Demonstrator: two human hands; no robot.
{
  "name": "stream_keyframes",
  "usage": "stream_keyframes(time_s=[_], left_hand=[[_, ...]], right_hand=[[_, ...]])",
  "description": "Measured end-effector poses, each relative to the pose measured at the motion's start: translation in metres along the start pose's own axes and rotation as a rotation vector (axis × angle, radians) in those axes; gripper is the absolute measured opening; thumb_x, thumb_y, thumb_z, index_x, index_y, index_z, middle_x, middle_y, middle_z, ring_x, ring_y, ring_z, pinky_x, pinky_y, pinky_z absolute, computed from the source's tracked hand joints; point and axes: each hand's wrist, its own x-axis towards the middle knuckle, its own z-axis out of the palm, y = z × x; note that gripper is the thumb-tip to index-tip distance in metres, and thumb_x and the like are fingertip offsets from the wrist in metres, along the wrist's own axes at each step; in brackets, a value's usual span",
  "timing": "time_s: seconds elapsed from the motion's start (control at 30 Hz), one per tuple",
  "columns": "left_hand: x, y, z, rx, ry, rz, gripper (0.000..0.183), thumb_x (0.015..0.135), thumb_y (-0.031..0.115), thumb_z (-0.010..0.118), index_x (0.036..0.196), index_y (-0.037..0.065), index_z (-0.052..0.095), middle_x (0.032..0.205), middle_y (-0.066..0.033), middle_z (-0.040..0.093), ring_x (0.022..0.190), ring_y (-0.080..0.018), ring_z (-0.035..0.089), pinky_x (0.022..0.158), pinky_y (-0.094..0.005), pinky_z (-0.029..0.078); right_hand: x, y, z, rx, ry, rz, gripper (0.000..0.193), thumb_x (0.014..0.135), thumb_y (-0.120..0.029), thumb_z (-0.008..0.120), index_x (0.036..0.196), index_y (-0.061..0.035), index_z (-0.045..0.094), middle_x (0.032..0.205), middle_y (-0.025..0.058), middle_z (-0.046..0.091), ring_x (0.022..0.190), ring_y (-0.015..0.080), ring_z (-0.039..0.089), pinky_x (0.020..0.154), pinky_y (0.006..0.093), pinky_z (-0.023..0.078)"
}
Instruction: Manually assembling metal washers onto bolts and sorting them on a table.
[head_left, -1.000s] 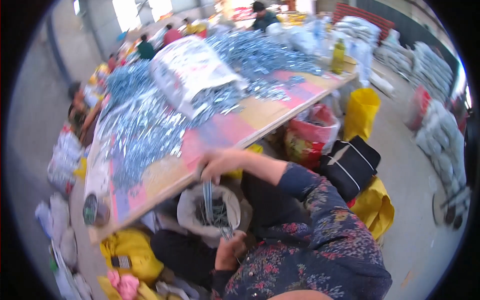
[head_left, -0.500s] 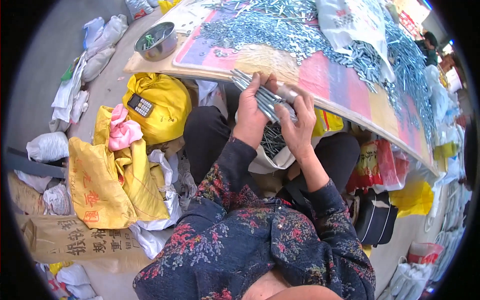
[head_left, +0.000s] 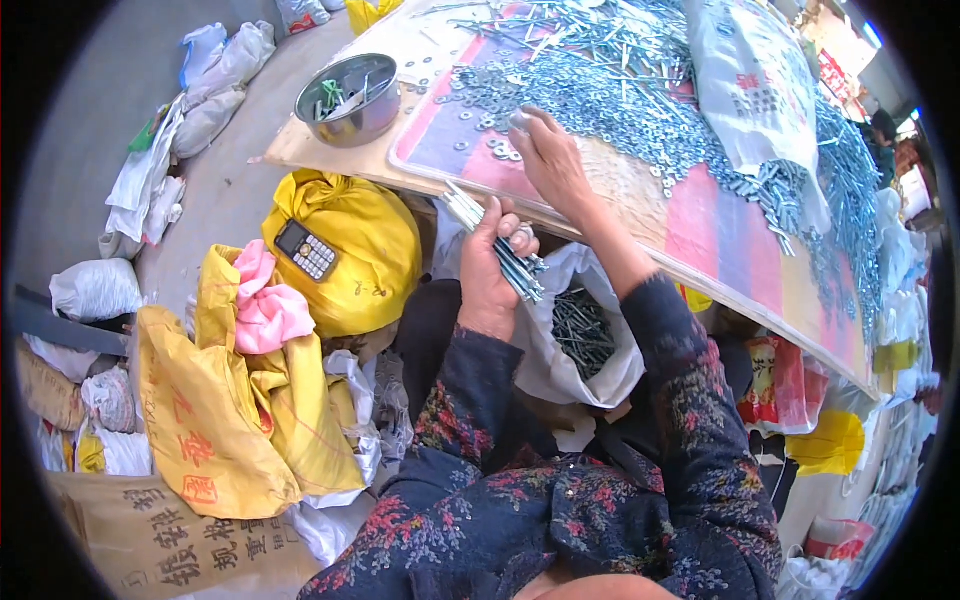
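Observation:
My left hand (head_left: 490, 262) is closed around a bundle of long thin metal bolts (head_left: 464, 207), held slanting just off the table's near edge. A ring shows on one of its fingers. My right hand (head_left: 548, 160) is over the table among loose washers (head_left: 503, 150), fingers curled together and a whitish covering at a fingertip. Whatever its fingertips pinch, if anything, is hidden. Below the hands, between my legs, an open white sack (head_left: 540, 352) holds many dark bolts (head_left: 583, 332).
The table (head_left: 625, 185) carries heaps of washers, bolts and small metal sleeves, with a plastic bag (head_left: 755, 85) on top. A metal bowl (head_left: 350, 128) sits at its left corner. Left of me are a yellow bundle (head_left: 370, 250) with a phone (head_left: 305, 250) and a yellow sack (head_left: 205, 410).
My right hand has left the bundle and moved up onto the washers. My left hand has lowered slightly, keeping the bolts. The view has shifted, showing more of the white sack.

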Motion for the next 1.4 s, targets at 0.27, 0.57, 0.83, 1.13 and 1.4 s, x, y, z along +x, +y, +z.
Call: stream_keyframes(time_s=[0.27,0.57,0.83,1.13,1.4], left_hand=[[0.006,0.025,-0.010,0.088,0.039,0.007,0.018,0.096,0.023,0.055,0.089,0.006,0.055,0.056,0.0061,0.036,0.047,-0.0076,0.037,0.046,-0.0230,0.031],[-0.006,-0.024,0.025,0.520,-0.034,-0.245,0.016,0.093,0.012,0.059,0.098,-0.004,0.057,0.081,-0.0072,0.057,0.056,-0.0086,0.049,0.047,-0.0240,0.044],[-0.014,-0.073,0.013,0.608,-0.236,-0.457,0.022,0.094,0.019,0.058,0.099,-0.003,0.058,0.067,-0.0080,0.055,0.056,-0.0151,0.053,0.050,-0.0256,0.046],[-0.017,-0.105,-0.006,0.632,-0.137,-0.633,0.018,0.093,0.016,0.059,0.093,-0.001,0.055,0.068,-0.0063,0.053,0.045,-0.0074,0.042,0.041,-0.0185,0.037],[-0.011,-0.117,-0.010,0.674,-0.147,-0.657,0.020,0.092,0.017,0.062,0.090,-0.002,0.058,0.067,-0.0074,0.057,0.042,-0.0075,0.043,0.039,-0.0174,0.034]], right_hand=[[0.019,-0.003,0.029,-0.175,-0.219,-0.007,0.023,0.088,-0.024,0.060,0.094,-0.0028,0.068,0.104,0.0157,0.064,0.094,0.0330,0.061,0.083,0.0396,0.048],[-0.043,-0.040,-0.083,0.499,-0.334,0.720,0.027,0.091,-0.028,0.062,0.088,-0.0017,0.067,0.071,-0.0014,0.061,0.054,0.0035,0.049,0.046,0.0201,0.040],[-0.084,-0.005,-0.144,0.304,-0.124,0.588,0.025,0.091,-0.024,0.062,0.085,-0.0007,0.066,0.073,-0.0004,0.061,0.068,0.0054,0.055,0.061,0.0232,0.044],[-0.130,0.046,-0.223,0.186,0.122,0.631,0.024,0.090,-0.022,0.062,0.085,0.0011,0.068,0.073,0.0034,0.064,0.066,0.0087,0.058,0.063,0.0258,0.047],[-0.151,0.212,-0.394,-0.968,0.374,0.687,0.029,0.082,-0.028,0.060,0.093,-0.0038,0.070,0.092,0.0231,0.067,0.084,0.0397,0.064,0.078,0.0450,0.050]])
